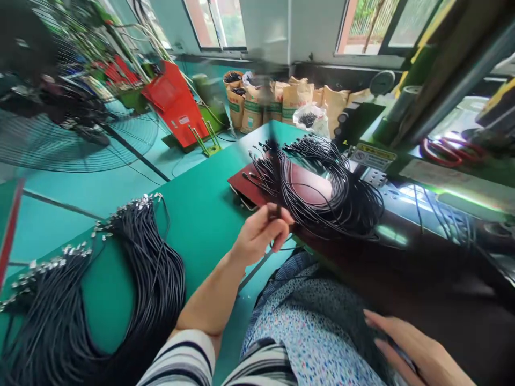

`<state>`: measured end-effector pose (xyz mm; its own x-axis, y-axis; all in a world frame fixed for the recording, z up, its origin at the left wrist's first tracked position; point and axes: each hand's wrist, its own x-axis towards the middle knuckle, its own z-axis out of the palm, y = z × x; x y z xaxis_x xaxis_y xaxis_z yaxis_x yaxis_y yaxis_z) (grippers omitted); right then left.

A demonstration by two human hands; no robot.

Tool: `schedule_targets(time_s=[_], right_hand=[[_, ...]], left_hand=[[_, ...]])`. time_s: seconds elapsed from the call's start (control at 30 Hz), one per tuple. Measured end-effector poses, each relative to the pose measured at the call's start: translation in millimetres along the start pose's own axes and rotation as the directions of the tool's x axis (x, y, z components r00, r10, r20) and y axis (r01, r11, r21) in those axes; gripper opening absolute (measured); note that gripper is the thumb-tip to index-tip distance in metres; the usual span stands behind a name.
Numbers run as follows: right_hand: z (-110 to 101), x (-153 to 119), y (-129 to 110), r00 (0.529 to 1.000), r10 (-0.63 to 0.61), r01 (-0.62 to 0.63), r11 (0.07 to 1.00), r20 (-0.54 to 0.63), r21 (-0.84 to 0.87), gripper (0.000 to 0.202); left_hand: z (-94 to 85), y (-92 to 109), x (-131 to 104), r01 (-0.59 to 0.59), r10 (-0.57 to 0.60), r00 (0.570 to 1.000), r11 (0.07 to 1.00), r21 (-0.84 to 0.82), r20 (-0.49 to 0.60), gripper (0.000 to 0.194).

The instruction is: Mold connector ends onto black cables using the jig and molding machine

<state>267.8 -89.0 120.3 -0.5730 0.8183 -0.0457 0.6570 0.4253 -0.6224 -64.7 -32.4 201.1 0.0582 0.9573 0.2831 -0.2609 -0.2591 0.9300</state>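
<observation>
My left hand (pixel 263 230) is closed, thumb and fingers pinching a small dark piece that looks like the end of a black cable (pixel 274 213). Just beyond it lies a large bundle of black cables (pixel 317 212), curved over a dark red board (pixel 241 185). Low on the right, my right hand (pixel 418 348) has its fingers stretched and apart above the dark worktop; a dark sliver beneath them is too blurred to make out. To the left, another bundle of black cables (pixel 155 262) with shiny metal ends drapes over the green table (pixel 201 198).
A green machine with a warning label (pixel 372 155) and lit work area stands at right. A large wire-guarded fan (pixel 80 134) is at left, a red machine cover (pixel 177 107) beyond it. Paper sacks (pixel 298 96) line the wall under the windows.
</observation>
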Motion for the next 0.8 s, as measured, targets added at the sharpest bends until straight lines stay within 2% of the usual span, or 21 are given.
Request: schedule_targets(time_s=[0.07, 0.13, 0.2, 0.23, 0.3, 0.37, 0.43, 0.5, 0.53, 0.6, 0.67, 0.7, 0.73, 0.77, 0.8], right_hand=[[10.0, 20.4, -15.9, 0.980, -0.193, 0.195, 0.980, 0.046, -0.033, 0.037], [30.0, 47.8, -31.0, 0.934, -0.355, 0.358, 0.924, 0.050, -0.133, 0.041], [57.5, 76.7, -41.9, 0.883, -0.464, 0.463, 0.835, 0.072, -0.298, 0.040], [71.6, 89.9, -45.6, 0.873, -0.474, 0.479, 0.788, 0.115, -0.387, 0.038], [93.5, 110.1, -50.8, 0.902, -0.397, 0.421, 0.730, 0.168, -0.538, 0.031], [98.8, 118.7, -55.8, 0.932, -0.312, 0.359, 0.706, 0.187, -0.611, 0.022], [82.9, 115.0, -62.9, 0.915, -0.333, 0.403, 0.717, 0.228, -0.569, 0.018], [51.2, 102.5, -72.1, 0.864, -0.434, 0.503, 0.750, 0.254, -0.429, 0.018], [33.3, 94.9, -76.9, 0.852, -0.471, 0.523, 0.782, 0.228, -0.338, 0.018], [1.1, 81.5, -85.2, 0.886, -0.458, 0.463, 0.870, 0.071, -0.171, 0.018], [-19.7, 74.9, -89.7, 0.931, -0.306, 0.313, 0.950, -0.197, 0.006, 0.015], [-25.8, 74.6, -90.1, 0.923, -0.185, 0.243, 0.960, -0.338, 0.137, 0.013], [-29.7, 76.1, -89.3, 0.889, -0.053, 0.209, 0.931, -0.456, 0.299, 0.010], [-32.4, 78.7, -87.4, 0.840, 0.071, 0.227, 0.855, -0.538, 0.466, 0.009], [-34.3, 81.6, -84.7, 0.786, 0.174, 0.293, 0.740, -0.593, 0.606, 0.009]], left_hand=[[16.4, -0.7, 6.0, 0.126, -0.142, 0.972, 0.987, 0.097, 0.187, 0.019], [30.5, -5.2, 12.3, 0.206, -0.244, 0.921, 0.967, 0.151, 0.303, 0.020], [42.0, -10.9, 16.1, 0.238, -0.280, 0.883, 0.959, 0.155, 0.375, 0.019], [46.4, -13.5, 16.7, 0.241, -0.284, 0.875, 0.958, 0.156, 0.391, 0.018], [51.7, -18.0, 14.8, 0.240, -0.287, 0.870, 0.957, 0.163, 0.402, 0.018], [51.2, -21.1, 10.0, 0.254, -0.303, 0.867, 0.952, 0.172, 0.395, 0.019], [44.7, -23.0, 4.6, 0.291, -0.329, 0.866, 0.944, 0.155, 0.377, 0.020], [34.7, -23.6, 1.6, 0.319, -0.333, 0.880, 0.943, 0.099, 0.339, 0.020], [29.6, -23.4, 1.7, 0.326, -0.328, 0.891, 0.943, 0.059, 0.315, 0.020], [22.7, -22.0, 6.6, 0.326, -0.301, 0.911, 0.944, -0.047, 0.281, 0.019], [24.2, -19.7, 16.8, 0.324, -0.275, 0.921, 0.934, -0.148, 0.277, 0.019], [29.3, -18.5, 23.2, 0.322, -0.264, 0.921, 0.929, -0.179, 0.285, 0.019], [37.2, -17.8, 29.8, 0.313, -0.251, 0.923, 0.931, -0.189, 0.294, 0.019], [47.9, -17.8, 36.0, 0.297, -0.235, 0.923, 0.938, -0.176, 0.305, 0.019], [60.9, -18.9, 41.5, 0.276, -0.220, 0.922, 0.951, -0.142, 0.319, 0.019]])
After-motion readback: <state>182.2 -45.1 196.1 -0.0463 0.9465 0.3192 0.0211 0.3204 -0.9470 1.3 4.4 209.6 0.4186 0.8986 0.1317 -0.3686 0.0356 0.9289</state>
